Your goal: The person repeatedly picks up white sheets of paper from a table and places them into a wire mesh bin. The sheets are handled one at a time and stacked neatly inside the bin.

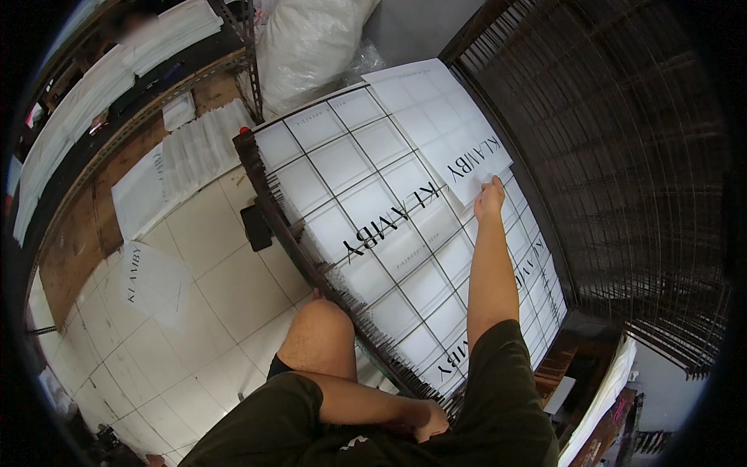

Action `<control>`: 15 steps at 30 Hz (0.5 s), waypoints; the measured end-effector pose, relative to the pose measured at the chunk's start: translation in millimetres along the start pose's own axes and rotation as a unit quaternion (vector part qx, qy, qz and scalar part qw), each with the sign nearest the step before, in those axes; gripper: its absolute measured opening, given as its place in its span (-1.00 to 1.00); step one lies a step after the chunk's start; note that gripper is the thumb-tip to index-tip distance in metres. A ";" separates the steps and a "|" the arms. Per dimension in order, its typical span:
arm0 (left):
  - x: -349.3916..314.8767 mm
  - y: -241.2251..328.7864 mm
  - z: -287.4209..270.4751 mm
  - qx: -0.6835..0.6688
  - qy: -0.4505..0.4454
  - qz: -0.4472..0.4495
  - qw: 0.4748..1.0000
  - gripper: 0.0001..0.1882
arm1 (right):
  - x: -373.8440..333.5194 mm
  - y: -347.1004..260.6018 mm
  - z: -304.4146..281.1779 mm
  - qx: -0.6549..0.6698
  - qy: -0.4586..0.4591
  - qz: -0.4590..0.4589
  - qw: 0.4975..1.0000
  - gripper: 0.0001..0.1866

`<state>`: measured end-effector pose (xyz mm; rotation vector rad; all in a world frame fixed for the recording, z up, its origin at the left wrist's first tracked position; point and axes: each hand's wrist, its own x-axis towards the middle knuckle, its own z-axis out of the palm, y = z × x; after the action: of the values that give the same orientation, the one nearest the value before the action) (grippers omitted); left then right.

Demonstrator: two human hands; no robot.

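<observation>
My right hand [489,196] reaches out over a wire rack tier and pinches the near edge of a thin white printed sheet [424,105] with black lettering. That sheet lies over the far right of the tier, overlapping other sheets. Beneath the dark wire grid [333,194], more white sheets [381,226] with large black letters show through. My left hand [432,420] rests low by the rack's near edge, close to my body; its fingers are mostly hidden.
Raised wire tiers [622,156] stand tilted up along the right. To the left, a wooden shelf [85,210] bears stacked white sheets [204,148]. One loose printed sheet [156,284] lies on the tiled floor [226,311]. A large white sack [307,54] stands behind the rack.
</observation>
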<state>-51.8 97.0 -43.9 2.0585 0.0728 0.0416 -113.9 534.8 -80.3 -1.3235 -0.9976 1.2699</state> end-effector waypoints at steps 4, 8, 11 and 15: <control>5.1 -5.3 3.8 -0.008 0.016 0.005 1.000 -0.81 | 0.5 1.1 -2.7 -0.010 0.007 0.004 1.000 -0.27; -0.2 -2.9 -3.4 -0.022 0.015 -0.006 1.000 -0.80 | -6.4 -2.8 1.4 -0.008 0.025 0.013 1.000 -0.28; -2.1 -1.1 -6.8 -0.021 0.005 -0.018 1.000 -0.78 | -4.2 -3.3 1.7 -0.005 0.030 0.018 0.999 -0.28; -5.6 0.7 -9.2 -0.003 0.012 -0.015 1.000 -0.76 | 5.4 2.2 -8.8 -0.033 0.019 -0.022 0.999 -0.31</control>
<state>-57.9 104.4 -38.9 2.0511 0.1191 0.0472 -104.8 538.7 -83.8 -1.3639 -1.0437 1.1822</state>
